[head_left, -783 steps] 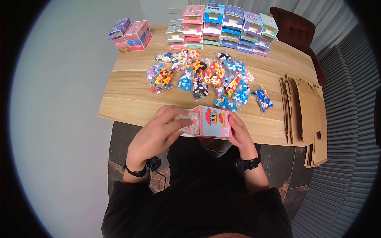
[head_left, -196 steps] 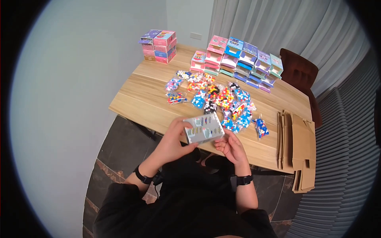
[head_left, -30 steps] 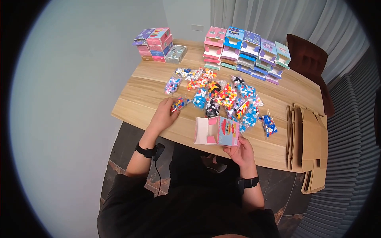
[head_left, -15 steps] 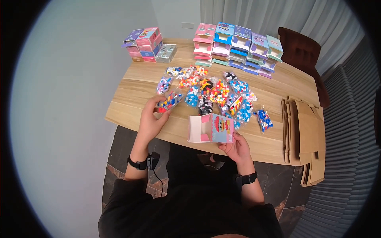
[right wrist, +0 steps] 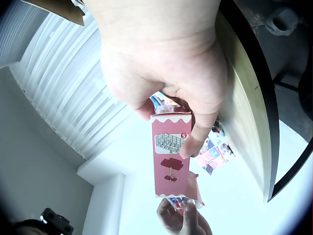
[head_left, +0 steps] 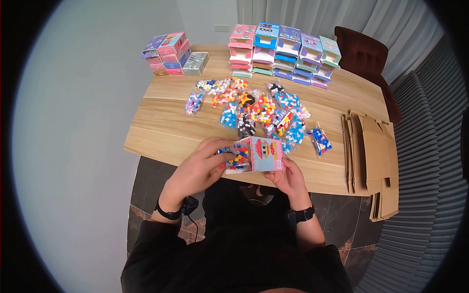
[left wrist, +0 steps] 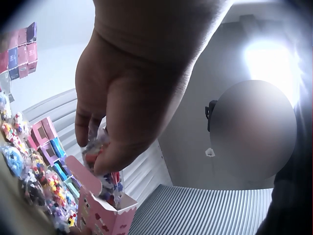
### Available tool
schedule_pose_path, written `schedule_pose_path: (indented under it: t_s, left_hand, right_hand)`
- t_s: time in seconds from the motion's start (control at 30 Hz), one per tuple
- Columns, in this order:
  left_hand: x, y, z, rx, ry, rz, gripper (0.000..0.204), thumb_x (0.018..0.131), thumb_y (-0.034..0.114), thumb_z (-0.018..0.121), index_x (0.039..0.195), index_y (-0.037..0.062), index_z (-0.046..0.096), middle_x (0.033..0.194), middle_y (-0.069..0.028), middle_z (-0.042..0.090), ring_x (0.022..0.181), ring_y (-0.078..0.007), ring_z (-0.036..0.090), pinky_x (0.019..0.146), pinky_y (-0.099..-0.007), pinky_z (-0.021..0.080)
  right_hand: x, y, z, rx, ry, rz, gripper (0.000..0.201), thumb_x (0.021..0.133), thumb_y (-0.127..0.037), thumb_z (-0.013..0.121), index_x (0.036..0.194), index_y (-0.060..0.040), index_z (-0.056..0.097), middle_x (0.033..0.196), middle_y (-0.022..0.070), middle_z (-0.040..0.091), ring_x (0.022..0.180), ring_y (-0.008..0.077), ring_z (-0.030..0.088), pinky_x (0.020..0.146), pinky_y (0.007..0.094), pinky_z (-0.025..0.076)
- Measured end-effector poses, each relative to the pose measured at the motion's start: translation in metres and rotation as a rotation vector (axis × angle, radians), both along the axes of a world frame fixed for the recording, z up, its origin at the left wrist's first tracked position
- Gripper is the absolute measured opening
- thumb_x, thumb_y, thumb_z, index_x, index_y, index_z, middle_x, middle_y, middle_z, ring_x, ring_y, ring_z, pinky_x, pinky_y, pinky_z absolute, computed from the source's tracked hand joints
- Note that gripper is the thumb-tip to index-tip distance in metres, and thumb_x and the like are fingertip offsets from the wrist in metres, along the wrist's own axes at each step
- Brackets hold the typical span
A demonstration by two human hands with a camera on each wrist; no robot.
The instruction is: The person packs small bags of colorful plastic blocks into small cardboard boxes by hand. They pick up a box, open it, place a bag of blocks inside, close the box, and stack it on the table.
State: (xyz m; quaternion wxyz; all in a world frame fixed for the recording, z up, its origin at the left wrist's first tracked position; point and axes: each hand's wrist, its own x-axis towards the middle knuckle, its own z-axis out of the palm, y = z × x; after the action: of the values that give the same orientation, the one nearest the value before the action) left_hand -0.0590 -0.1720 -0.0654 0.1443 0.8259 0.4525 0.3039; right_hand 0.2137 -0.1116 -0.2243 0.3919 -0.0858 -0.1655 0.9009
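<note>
My left hand (head_left: 198,166) pinches a clear bag of mixed coloured building bricks (head_left: 239,157). The bag is at the open end of a small pink and blue toy-brick box (head_left: 266,154), partly inside the mouth in the left wrist view. That box lies on its side at the table's near edge, its open end toward my left hand. My right hand (head_left: 290,178) grips the closed end, thumb on one face and fingers on another, as the right wrist view shows. A pink flap (left wrist: 83,174) stands folded out beside the bag.
Several bags of bricks (head_left: 264,107) cover the middle of the table (head_left: 161,117), with a blue bag (head_left: 321,141) apart at right. Open boxes (head_left: 283,53) are stacked behind; filled-looking boxes (head_left: 166,53) and a grey box (head_left: 196,63) stand back left. Flattened cardboard (head_left: 373,151) leans at right.
My left hand has picked up the brick bag from the table and brought it right to the box mouth. Earlier, a grey box was in my hands; it now stands by the left stack.
</note>
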Motion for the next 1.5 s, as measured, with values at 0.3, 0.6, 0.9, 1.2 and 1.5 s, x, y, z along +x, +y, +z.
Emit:
schedule_pose_path:
  t_s: [0.3, 0.6, 0.9, 1.2, 1.5]
  left_hand:
    - [0.017, -0.005, -0.002, -0.140, -0.113, -0.147, 0.043, 0.077, 0.004, 0.071, 0.118, 0.0055, 0.059, 0.141, -0.0167, 0.042, 0.131, -0.0390, 0.042, 0.103, -0.0443, 0.042]
    - [0.025, -0.004, -0.013, -0.113, -0.161, -0.190, 0.037, 0.080, 0.007, 0.068, 0.116, 0.0058, 0.058, 0.139, -0.0166, 0.044, 0.133, -0.0388, 0.039, 0.109, -0.0471, 0.037]
    - [0.023, -0.006, -0.014, -0.140, -0.201, -0.136, 0.033, 0.081, 0.005, 0.068, 0.113, 0.0061, 0.060, 0.136, -0.0136, 0.048, 0.130, -0.0359, 0.044, 0.104, -0.0453, 0.041]
    - [0.019, -0.004, -0.025, 0.091, -0.339, 0.084, 0.032, 0.079, -0.005, 0.064, 0.110, 0.0037, 0.063, 0.128, -0.0154, 0.055, 0.121, -0.0339, 0.051, 0.096, -0.0381, 0.045]
    - [0.017, 0.007, -0.064, -0.090, -0.747, 0.355, 0.038, 0.090, -0.005, 0.052, 0.127, 0.0027, 0.051, 0.133, -0.0131, 0.052, 0.119, -0.0185, 0.051, 0.090, -0.0281, 0.045]
  right_hand:
    - [-0.006, -0.004, 0.011, 0.043, -0.080, -0.034, 0.053, 0.100, -0.022, 0.045, 0.146, -0.0041, 0.029, 0.134, 0.0205, 0.052, 0.111, 0.0323, 0.062, 0.085, 0.0442, 0.059]
    - [-0.004, -0.003, 0.012, 0.062, -0.054, 0.000, 0.052, 0.100, -0.022, 0.047, 0.146, -0.0055, 0.030, 0.137, 0.0172, 0.050, 0.117, 0.0309, 0.059, 0.087, 0.0452, 0.057]
    - [-0.006, -0.003, 0.014, 0.077, -0.056, 0.007, 0.052, 0.099, -0.020, 0.046, 0.146, -0.0056, 0.031, 0.137, 0.0171, 0.050, 0.116, 0.0312, 0.060, 0.086, 0.0454, 0.057]
    - [-0.005, -0.001, 0.009, 0.065, -0.016, 0.006, 0.052, 0.098, -0.020, 0.046, 0.146, -0.0051, 0.032, 0.135, 0.0169, 0.053, 0.114, 0.0312, 0.061, 0.084, 0.0459, 0.057]
    - [-0.003, -0.003, 0.009, 0.008, -0.014, -0.044, 0.051, 0.098, -0.020, 0.046, 0.144, -0.0030, 0.033, 0.133, 0.0181, 0.054, 0.109, 0.0333, 0.063, 0.082, 0.0447, 0.057]
